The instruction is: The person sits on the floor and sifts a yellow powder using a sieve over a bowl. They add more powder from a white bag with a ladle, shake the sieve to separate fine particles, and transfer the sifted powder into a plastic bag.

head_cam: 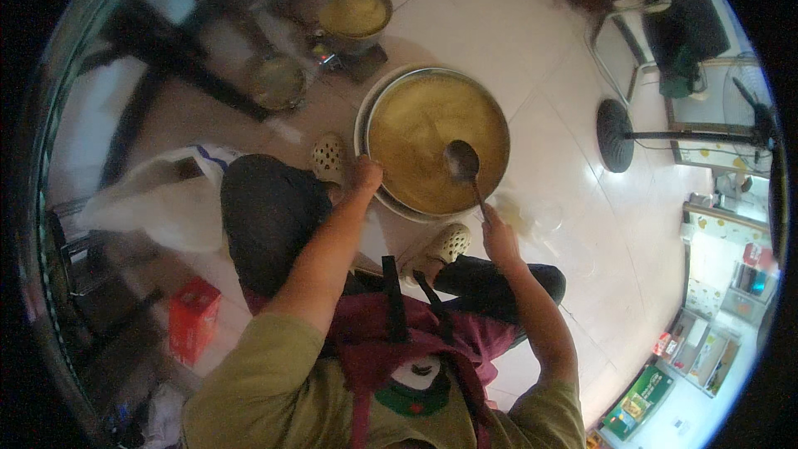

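A wide round metal pot filled with a yellowish-brown mixture sits low before me, inside or on a slightly larger light basin. With my right hand I grip the handle of a dark ladle. Its bowl rests at the mixture's surface near the right side. My left hand is at the pot's near-left rim, and its fingers look curled over the edge. The exact hold of those fingers is partly hidden.
Farther off stands another bowl of yellow mixture, with a dim round pan nearer. A white sack and red box lie left. A pedestal fan's base stands right. Clear plastic lies beside the pot.
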A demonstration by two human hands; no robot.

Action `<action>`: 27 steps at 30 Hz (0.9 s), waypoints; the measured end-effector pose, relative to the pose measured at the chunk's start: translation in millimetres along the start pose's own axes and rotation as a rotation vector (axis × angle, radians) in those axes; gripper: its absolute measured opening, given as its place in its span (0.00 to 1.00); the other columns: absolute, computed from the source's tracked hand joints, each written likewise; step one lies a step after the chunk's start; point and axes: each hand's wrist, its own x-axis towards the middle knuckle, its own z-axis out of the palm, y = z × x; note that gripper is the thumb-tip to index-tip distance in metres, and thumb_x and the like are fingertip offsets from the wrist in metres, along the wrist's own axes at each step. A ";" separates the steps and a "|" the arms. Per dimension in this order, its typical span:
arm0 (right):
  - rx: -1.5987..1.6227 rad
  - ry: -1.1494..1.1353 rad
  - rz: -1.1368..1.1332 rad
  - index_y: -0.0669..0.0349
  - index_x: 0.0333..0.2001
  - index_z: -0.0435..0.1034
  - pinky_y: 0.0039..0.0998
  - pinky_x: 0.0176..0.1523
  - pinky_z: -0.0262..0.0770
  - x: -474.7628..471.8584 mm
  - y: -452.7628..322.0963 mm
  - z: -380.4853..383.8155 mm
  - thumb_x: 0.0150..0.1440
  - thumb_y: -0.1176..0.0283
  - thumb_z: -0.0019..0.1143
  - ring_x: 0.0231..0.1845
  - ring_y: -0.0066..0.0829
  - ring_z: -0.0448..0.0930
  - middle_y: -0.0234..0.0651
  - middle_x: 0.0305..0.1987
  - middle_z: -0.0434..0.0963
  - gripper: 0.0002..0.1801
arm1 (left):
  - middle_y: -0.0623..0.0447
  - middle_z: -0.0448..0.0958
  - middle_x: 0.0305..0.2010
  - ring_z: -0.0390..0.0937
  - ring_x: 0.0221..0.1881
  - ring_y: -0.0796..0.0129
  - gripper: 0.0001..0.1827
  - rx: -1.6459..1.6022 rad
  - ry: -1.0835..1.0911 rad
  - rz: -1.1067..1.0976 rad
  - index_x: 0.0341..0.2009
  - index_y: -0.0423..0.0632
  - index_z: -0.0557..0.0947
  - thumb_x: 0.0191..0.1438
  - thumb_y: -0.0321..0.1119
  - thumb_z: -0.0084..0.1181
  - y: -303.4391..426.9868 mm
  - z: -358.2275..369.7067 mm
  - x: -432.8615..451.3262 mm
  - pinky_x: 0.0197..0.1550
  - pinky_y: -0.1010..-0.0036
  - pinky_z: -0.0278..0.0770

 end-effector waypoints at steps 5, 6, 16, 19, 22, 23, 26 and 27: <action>-0.121 0.168 0.086 0.38 0.67 0.52 0.52 0.39 0.74 -40.4 11.9 -27.1 0.59 0.75 0.44 0.35 0.56 0.78 0.53 0.36 0.77 0.33 | 0.33 0.63 0.62 0.68 0.56 0.41 0.29 0.259 -0.231 0.126 0.61 0.37 0.63 0.59 0.39 0.48 65.4 -28.0 -65.5 0.60 0.53 0.63; -0.100 0.196 0.075 0.37 0.67 0.52 0.52 0.39 0.74 -36.9 8.2 -25.6 0.59 0.76 0.43 0.36 0.56 0.78 0.54 0.37 0.76 0.33 | 0.33 0.64 0.60 0.68 0.56 0.41 0.29 0.243 -0.134 0.127 0.60 0.37 0.64 0.57 0.38 0.49 63.6 -34.4 -65.8 0.61 0.53 0.63; 0.119 0.268 -0.063 0.46 0.67 0.54 0.48 0.51 0.71 -40.2 26.3 -9.2 0.59 0.78 0.41 0.48 0.56 0.75 0.57 0.50 0.73 0.31 | 0.35 0.73 0.47 0.73 0.48 0.44 0.20 0.649 -0.005 0.488 0.48 0.36 0.74 0.51 0.29 0.52 104.2 -64.4 -125.1 0.50 0.52 0.72; 0.195 0.368 -0.113 0.52 0.66 0.55 0.45 0.56 0.69 -43.8 20.4 -13.2 0.59 0.77 0.42 0.54 0.55 0.73 0.56 0.55 0.71 0.30 | 0.34 0.74 0.45 0.76 0.45 0.42 0.20 0.773 -0.161 0.969 0.48 0.36 0.74 0.51 0.31 0.54 130.7 -72.1 -168.7 0.43 0.51 0.75; 0.170 0.423 -0.136 0.54 0.65 0.57 0.42 0.56 0.69 -55.0 40.5 -6.9 0.59 0.77 0.43 0.54 0.53 0.74 0.56 0.56 0.71 0.29 | 0.33 0.75 0.41 0.78 0.43 0.41 0.18 0.883 -0.358 1.137 0.45 0.36 0.74 0.51 0.32 0.53 163.3 -89.5 -238.1 0.39 0.50 0.77; 0.175 0.449 -0.205 0.55 0.65 0.57 0.42 0.56 0.69 -44.4 37.7 -2.7 0.59 0.77 0.43 0.54 0.53 0.75 0.56 0.56 0.71 0.28 | 0.33 0.75 0.40 0.78 0.42 0.43 0.16 0.884 -0.418 1.177 0.42 0.36 0.74 0.52 0.33 0.52 154.1 -82.1 -238.8 0.38 0.51 0.78; 0.349 0.264 0.133 0.62 0.62 0.61 0.38 0.53 0.71 -54.1 -7.2 -32.8 0.60 0.76 0.46 0.50 0.47 0.77 0.54 0.53 0.74 0.25 | 0.37 0.81 0.40 0.80 0.42 0.48 0.13 0.983 -0.534 1.148 0.36 0.40 0.84 0.46 0.31 0.54 146.4 -73.3 -267.2 0.43 0.55 0.78; 0.360 0.287 0.134 0.63 0.61 0.61 0.37 0.52 0.72 -53.9 -9.0 -33.8 0.60 0.76 0.46 0.50 0.46 0.78 0.53 0.52 0.75 0.24 | 0.38 0.81 0.39 0.80 0.43 0.49 0.13 0.990 -0.533 1.163 0.36 0.41 0.85 0.47 0.31 0.54 142.9 -70.5 -269.5 0.43 0.55 0.78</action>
